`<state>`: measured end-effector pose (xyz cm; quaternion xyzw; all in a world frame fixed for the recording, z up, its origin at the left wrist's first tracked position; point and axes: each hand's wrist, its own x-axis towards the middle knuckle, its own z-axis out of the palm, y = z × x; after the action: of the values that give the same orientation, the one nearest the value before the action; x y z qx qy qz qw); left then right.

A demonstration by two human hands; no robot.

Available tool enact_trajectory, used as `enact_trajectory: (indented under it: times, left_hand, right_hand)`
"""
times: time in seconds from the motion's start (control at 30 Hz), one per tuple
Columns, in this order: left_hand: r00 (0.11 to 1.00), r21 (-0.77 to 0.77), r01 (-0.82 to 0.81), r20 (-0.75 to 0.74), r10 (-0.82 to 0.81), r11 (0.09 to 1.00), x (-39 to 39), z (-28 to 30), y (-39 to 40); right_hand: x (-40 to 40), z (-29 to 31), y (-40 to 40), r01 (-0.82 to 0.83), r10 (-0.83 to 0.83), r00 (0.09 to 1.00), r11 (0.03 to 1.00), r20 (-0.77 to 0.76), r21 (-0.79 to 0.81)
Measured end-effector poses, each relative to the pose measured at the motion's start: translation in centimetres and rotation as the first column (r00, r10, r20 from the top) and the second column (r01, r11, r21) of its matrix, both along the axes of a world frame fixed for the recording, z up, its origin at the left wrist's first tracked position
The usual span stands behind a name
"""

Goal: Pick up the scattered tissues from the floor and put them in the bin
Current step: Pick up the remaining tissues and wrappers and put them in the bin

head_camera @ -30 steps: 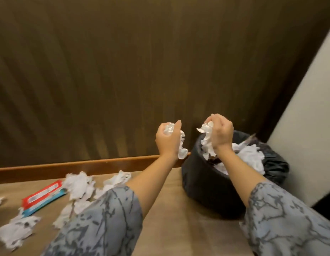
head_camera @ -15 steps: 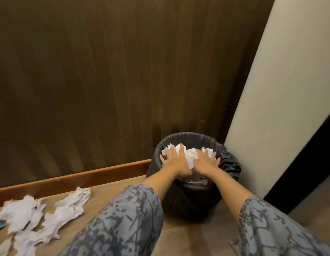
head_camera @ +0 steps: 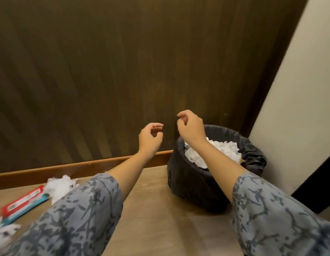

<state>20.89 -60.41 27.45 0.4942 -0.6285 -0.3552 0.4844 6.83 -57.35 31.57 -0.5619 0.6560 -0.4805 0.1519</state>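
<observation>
A round bin [head_camera: 190, 183] lined with a black bag stands on the floor at the right, near the corner. White crumpled tissues in the bin [head_camera: 225, 150] fill it to the rim. My right hand [head_camera: 191, 127] hangs above the bin's left rim, fingers loosely curled, holding nothing. My left hand [head_camera: 150, 138] is raised to the left of the bin, also empty with curled fingers. More crumpled tissues [head_camera: 60, 186] lie on the floor at the left, partly behind my left sleeve, and another tissue clump [head_camera: 3, 232] lies at the bottom left.
A red and blue tissue packet [head_camera: 25, 202] lies on the floor at the left. A dark wood-panelled wall with a brown skirting board [head_camera: 83, 168] runs behind. A cream wall [head_camera: 297, 117] rises to the right of the bin.
Both hands carried tissues to the bin, pressed them down inside, then let go. They have now lifted up and leftward, empty.
</observation>
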Motion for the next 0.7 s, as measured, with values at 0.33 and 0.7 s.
enact_trajectory:
  times: [0.33, 0.7]
  left_hand:
    - [0.865, -0.067, -0.266, 0.425, 0.269, 0.962, 29.6, -4.9, 8.9]
    - [0.674, 0.262, -0.673, 0.602, 0.428, 0.692, 48.3, -18.4, 26.3]
  right_hand:
    - [17.3, -3.7, 2.6, -0.618, 0.703, 0.629, 0.711, -0.331, 0.336]
    - [38.1, -12.6, 7.3, -0.670, 0.947, 0.252, 0.319, -0.199, 0.670]
